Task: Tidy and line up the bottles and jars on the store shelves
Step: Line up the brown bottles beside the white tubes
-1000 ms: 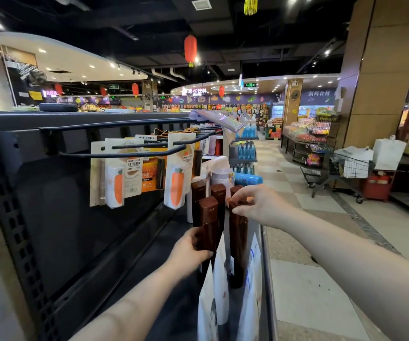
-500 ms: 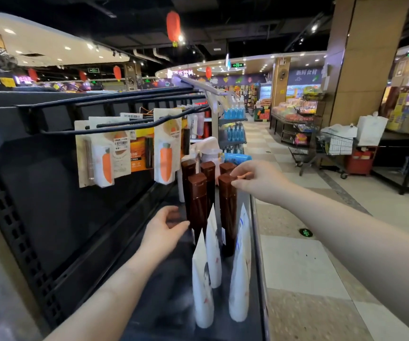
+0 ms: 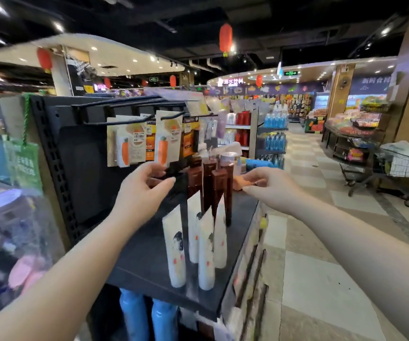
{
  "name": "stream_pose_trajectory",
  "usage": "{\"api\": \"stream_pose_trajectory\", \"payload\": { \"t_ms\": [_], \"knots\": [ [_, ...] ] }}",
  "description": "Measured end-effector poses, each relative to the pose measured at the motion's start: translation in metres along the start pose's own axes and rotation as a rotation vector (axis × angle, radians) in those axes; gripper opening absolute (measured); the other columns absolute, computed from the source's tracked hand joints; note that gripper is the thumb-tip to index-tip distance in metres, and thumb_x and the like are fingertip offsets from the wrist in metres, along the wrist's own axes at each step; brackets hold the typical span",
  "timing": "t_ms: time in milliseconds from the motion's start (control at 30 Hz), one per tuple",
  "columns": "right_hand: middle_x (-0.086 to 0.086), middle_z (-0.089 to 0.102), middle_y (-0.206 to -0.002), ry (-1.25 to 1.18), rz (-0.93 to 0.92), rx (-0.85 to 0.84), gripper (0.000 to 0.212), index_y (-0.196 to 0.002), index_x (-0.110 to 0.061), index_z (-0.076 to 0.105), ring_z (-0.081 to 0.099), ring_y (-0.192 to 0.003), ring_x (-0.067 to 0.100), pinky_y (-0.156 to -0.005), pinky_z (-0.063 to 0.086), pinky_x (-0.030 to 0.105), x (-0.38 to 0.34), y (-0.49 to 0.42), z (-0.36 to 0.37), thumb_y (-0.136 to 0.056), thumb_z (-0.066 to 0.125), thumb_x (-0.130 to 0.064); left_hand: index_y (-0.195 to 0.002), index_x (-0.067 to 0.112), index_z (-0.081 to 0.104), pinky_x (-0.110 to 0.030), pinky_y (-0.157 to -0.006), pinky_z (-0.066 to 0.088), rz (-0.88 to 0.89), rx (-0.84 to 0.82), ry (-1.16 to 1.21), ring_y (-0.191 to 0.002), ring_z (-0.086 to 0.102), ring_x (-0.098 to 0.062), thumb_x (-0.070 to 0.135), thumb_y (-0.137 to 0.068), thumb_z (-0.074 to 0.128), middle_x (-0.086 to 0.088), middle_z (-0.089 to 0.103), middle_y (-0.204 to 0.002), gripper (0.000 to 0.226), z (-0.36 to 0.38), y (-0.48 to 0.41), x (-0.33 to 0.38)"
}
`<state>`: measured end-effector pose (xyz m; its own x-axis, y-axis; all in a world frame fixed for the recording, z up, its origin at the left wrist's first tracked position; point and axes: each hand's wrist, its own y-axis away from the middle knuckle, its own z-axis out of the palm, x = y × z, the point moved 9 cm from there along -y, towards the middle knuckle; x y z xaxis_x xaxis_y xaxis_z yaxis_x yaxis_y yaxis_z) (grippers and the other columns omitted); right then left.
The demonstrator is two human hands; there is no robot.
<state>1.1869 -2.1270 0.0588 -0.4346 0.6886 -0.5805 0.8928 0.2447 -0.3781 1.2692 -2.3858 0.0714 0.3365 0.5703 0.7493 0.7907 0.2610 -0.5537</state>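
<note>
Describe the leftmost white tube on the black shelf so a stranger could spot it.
Find the black shelf below the hanging carrot packets. Four white tubes stand on it, nearer the camera than the brown tubes. Yours, the leftmost white tube, stands furthest from the aisle edge, its dark printed figure facing the camera.

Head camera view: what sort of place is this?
Most likely a supermarket: a black shelf of brown tubes and white tubes, carrot-print packs on hooks, and a shopping cart in the aisle.
</note>
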Motion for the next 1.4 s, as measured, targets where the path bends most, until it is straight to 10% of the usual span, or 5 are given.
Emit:
{"api": "stream_pose_trajectory", "payload": {
  "t_ms": [200,767,1033,1400],
  "knots": [
    [-0.015,0.053,-0.104,0.031,-0.114,-0.072,0.031,-0.113,-0.023,0.062,0.051,-0.096,0.005,-0.082,0.038,0.023,0.029,0.050,-0.046,-0.083,0.064,-0.031,-0.113,0.025,0.058,-0.025,-0.080,0.042,0.053,-0.025,-0.198,-0.095,0.053,-0.007,0.033,-0.083,0.064,0.011,0.057,-0.103,0.031,0.053,0.054,0.085],
    [-0.010,0.056,-0.101,0.033,0.060,-0.087,0.029,-0.110,-0.024,0.062,0.051,-0.095,0.009,-0.080,0.040,0.025,0.185,0.122,-0.143,-0.082,0.063,-0.033,-0.098,0.030,0.059,-0.033,-0.084,0.050,-0.087,-0.276,-0.059,-0.088,0.059,-0.011,0.029,-0.078,0.069,0.005,0.061,-0.097,0.022,0.295,0.122,0.119],
    [-0.005,0.059,-0.118,0.106,0.096,-0.115,0.031,-0.115,-0.024,0.059,0.052,-0.107,0.012,-0.087,0.041,0.026,0.265,0.047,-0.144,-0.085,0.060,-0.034,-0.074,0.037,0.052,-0.032,-0.072,0.051,-0.098,-0.290,-0.006,-0.077,0.058,-0.011,0.028,-0.078,0.069,0.009,0.061,-0.081,0.020,0.404,0.048,0.094],
    [-0.008,0.062,-0.114,0.049,0.011,-0.196,0.030,-0.112,-0.024,0.062,0.054,-0.101,0.009,-0.081,0.039,0.021,0.333,-0.139,-0.092,-0.083,0.062,-0.032,-0.103,0.028,0.058,-0.027,-0.076,0.047,-0.212,-0.223,-0.074,-0.083,0.058,-0.010,0.033,-0.076,0.069,0.009,0.060,-0.097,0.029,0.476,-0.104,0.015]
  ]
}}
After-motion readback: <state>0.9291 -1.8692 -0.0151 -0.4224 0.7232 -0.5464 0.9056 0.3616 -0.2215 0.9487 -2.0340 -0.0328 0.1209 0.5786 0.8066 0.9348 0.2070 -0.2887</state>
